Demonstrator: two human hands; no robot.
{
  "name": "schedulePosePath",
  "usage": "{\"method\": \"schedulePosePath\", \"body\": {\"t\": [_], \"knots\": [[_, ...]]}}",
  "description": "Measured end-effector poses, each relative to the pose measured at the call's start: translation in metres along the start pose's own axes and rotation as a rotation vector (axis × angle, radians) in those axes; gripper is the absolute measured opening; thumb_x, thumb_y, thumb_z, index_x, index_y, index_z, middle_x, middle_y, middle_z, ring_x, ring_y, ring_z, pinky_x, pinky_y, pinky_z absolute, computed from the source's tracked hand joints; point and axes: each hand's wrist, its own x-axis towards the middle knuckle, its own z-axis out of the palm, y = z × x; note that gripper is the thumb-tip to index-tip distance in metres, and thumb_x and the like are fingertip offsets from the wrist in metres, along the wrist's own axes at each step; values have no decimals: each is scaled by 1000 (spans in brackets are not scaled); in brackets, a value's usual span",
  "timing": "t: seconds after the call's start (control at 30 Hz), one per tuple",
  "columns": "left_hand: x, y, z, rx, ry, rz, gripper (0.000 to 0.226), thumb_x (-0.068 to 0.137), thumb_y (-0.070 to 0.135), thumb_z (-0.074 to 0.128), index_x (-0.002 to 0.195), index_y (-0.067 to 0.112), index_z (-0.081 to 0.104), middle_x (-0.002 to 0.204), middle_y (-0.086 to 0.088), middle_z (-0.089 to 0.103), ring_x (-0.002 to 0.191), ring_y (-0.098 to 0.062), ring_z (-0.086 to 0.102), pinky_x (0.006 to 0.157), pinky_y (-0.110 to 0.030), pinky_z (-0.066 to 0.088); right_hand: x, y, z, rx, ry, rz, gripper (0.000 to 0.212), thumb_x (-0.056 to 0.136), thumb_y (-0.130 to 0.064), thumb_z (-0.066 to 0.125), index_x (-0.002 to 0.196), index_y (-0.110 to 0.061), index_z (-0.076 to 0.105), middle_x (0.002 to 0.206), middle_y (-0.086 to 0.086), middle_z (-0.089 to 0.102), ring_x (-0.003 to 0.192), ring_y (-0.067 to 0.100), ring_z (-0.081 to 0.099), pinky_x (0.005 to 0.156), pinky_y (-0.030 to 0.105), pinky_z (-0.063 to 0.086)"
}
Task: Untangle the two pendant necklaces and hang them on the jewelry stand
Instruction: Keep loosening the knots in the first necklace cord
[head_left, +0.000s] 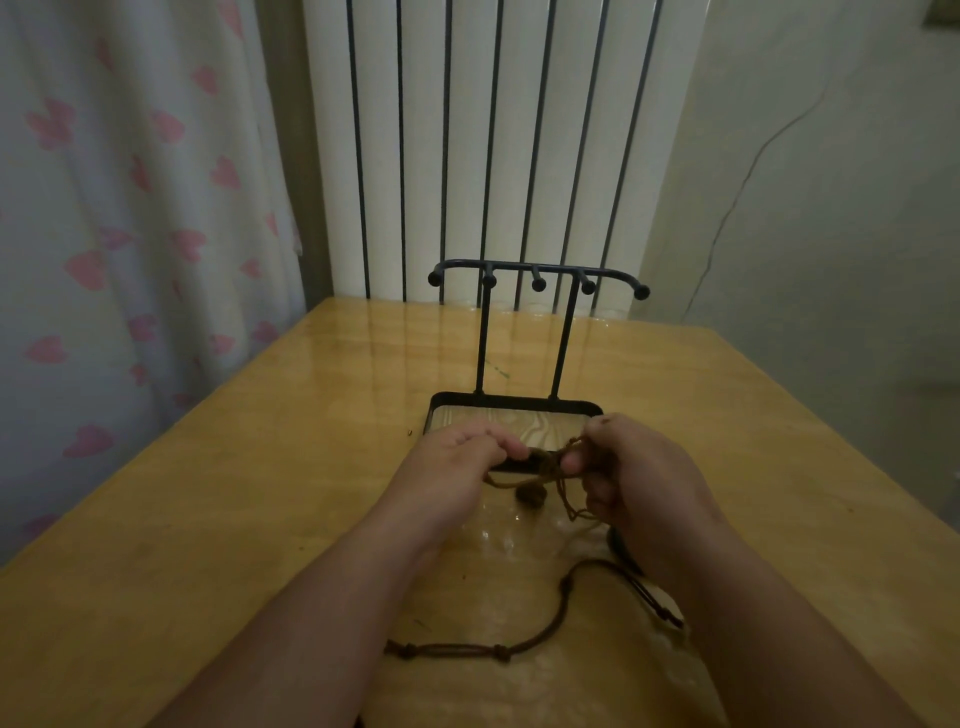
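A black jewelry stand with several ball-tipped hooks and a tray base rises at the table's middle; its hooks are bare. Just in front of its base, my left hand and my right hand pinch a light brown cord necklace between them, its round dark pendant dangling below. A second, dark brown cord necklace lies looped on the table under my forearms, partly hidden by my right arm.
The yellow wooden table has its left edge beside a white curtain with pink hearts. A white radiator stands behind the table's far edge. A thin cable runs down the right wall.
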Motion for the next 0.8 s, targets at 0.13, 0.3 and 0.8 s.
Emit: {"method": "schedulePosePath", "body": {"t": [0.13, 0.3, 0.8], "knots": [[0, -1, 2, 56, -60, 2, 23, 93, 17, 54, 101, 30, 72, 92, 13, 61, 88, -10, 55, 85, -35, 45, -3, -1, 2, 192, -88, 12, 18, 91, -17, 45, 80, -12, 57, 72, 9, 67, 56, 17, 37, 57, 33, 32], [2, -8, 1, 71, -133, 39, 27, 89, 24, 67, 113, 38, 69, 107, 16, 69, 102, 0, 60, 75, -17, 42, -3, 1, 1, 158, -126, -26, 17, 87, -16, 44, 73, -12, 52, 79, 13, 64, 60, 18, 36, 59, 34, 34], [3, -6, 1, 128, -85, 96, 12, 92, 25, 62, 89, 33, 70, 91, 12, 70, 89, -3, 63, 71, -20, 44, 2, 6, -7, 531, -228, -152, 7, 72, -18, 47, 67, -16, 43, 56, 4, 42, 53, 17, 28, 53, 31, 24]]}}
